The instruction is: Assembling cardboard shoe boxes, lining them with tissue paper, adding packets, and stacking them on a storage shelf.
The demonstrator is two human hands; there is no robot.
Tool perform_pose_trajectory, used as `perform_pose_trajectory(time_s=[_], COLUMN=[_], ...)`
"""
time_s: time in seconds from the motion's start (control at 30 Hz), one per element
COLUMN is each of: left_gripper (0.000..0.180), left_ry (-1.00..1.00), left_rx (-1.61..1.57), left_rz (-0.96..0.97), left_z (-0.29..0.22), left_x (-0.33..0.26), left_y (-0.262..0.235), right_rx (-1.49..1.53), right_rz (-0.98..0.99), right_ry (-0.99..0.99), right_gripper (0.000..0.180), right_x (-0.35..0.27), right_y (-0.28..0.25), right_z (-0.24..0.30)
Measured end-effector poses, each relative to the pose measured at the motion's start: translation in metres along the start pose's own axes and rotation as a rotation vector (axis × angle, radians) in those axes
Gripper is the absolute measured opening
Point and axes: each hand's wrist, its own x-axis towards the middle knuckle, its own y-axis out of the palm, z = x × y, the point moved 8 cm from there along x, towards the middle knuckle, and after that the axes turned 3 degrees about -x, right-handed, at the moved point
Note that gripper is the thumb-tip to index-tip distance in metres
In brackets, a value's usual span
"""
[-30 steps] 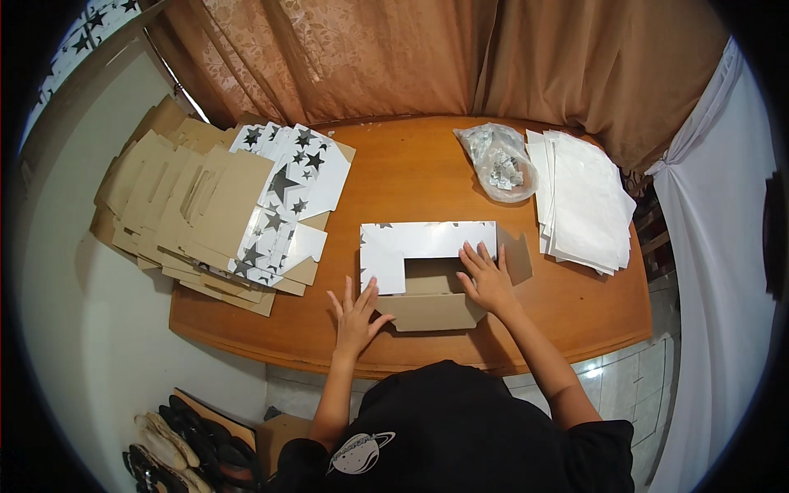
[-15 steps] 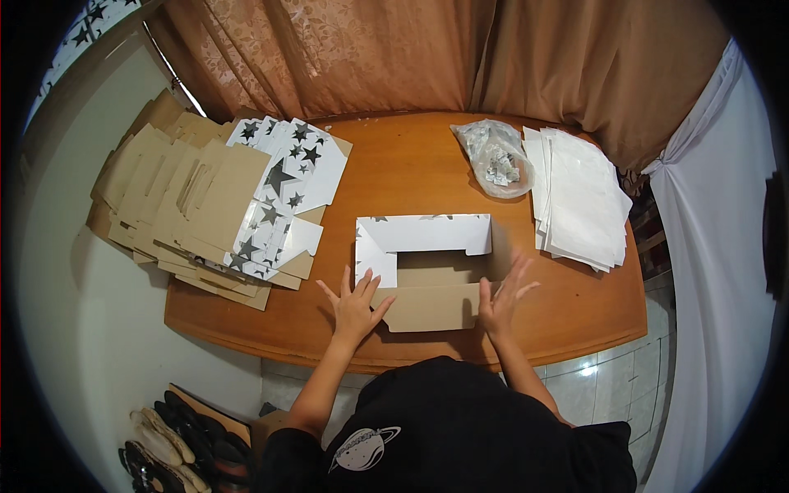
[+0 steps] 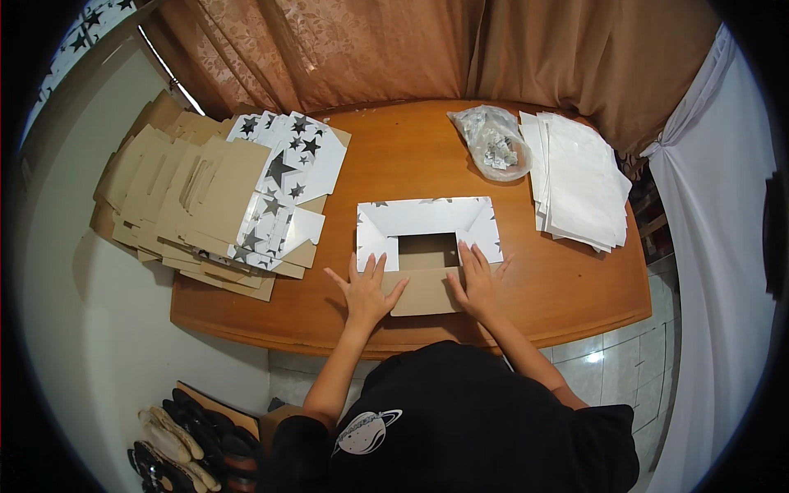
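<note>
A partly folded cardboard box (image 3: 427, 226) lies on the wooden table (image 3: 411, 156), white inside with a brown bottom panel. Its brown front flap (image 3: 423, 292) sticks out toward me. My left hand (image 3: 366, 287) lies flat with spread fingers on the flap's left side, touching the box's left wall. My right hand (image 3: 478, 279) lies flat on the flap's right side, fingertips at the right wall. Neither hand grips anything.
A pile of flat cardboard blanks (image 3: 189, 197), some white with black stars (image 3: 292, 164), covers the table's left end. A clear plastic bag (image 3: 493, 144) and a stack of white sheets (image 3: 579, 177) sit at the right. Shoes (image 3: 189, 444) lie on the floor below left.
Both hands came off the box top, then settled flat on the front flap. The box now sits a little further from me with its walls spread open.
</note>
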Motion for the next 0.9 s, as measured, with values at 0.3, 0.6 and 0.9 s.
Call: perform_pose_trajectory(time_s=[0.3, 0.6, 0.9], left_gripper=[0.052, 0.062, 0.091], left_ry=[0.157, 0.144, 0.348], left_rx=[-0.096, -0.073, -0.305], left_rz=[0.107, 0.235, 0.297], left_z=[-0.012, -0.019, 0.023], left_x=[0.033, 0.048, 0.023], left_y=[0.020, 0.044, 0.011], right_rx=[-0.108, 0.088, 0.080], right_rz=[0.263, 0.087, 0.116], right_ry=[-0.042, -0.150, -0.366], right_gripper=[0.065, 0.056, 0.083], right_x=[0.015, -0.001, -0.015], right_y=[0.010, 0.004, -0.014], right_z=[-0.010, -0.020, -0.059])
